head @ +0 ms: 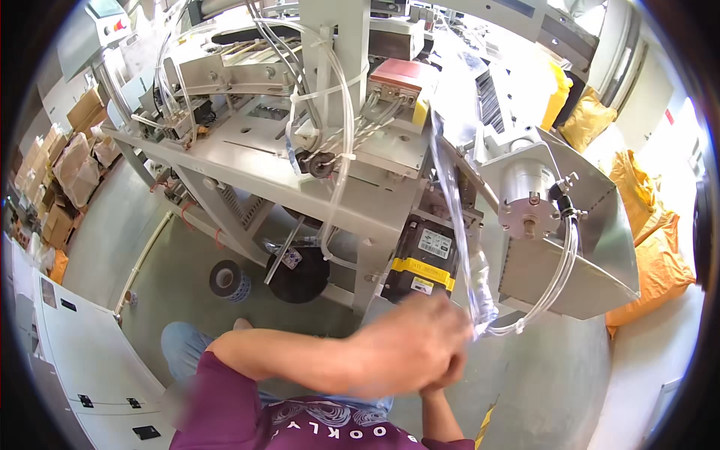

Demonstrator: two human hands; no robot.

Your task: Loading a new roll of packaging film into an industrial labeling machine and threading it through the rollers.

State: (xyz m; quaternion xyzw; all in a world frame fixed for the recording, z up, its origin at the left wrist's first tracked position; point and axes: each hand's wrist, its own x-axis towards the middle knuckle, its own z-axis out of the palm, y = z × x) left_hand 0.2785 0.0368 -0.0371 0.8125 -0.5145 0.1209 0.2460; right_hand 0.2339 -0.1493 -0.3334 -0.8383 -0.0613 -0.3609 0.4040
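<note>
My left hand (413, 343) reaches across my body to the right and is blurred by motion. Beneath it, my right hand (451, 372) is mostly hidden, and the two appear to touch. A long strip of clear plastic film (454, 211) hangs from the machine, its bunched lower end right beside my fingers. Whether either hand grips it is not clear. Just beyond my left hand sits a black motor housing (424, 242) with labels and a yellow band. To the right, a metal pneumatic actuator (527, 188) carries clear air tubes (562, 281).
A steel machine frame (270, 180) spans the front, with looped tubing (343, 112) above it. A sheet-metal chute (568, 275) juts out at right, near orange bags (652, 275). On the floor lie a tape roll (228, 278) and a black disc (301, 278). A white cabinet (95, 349) stands left.
</note>
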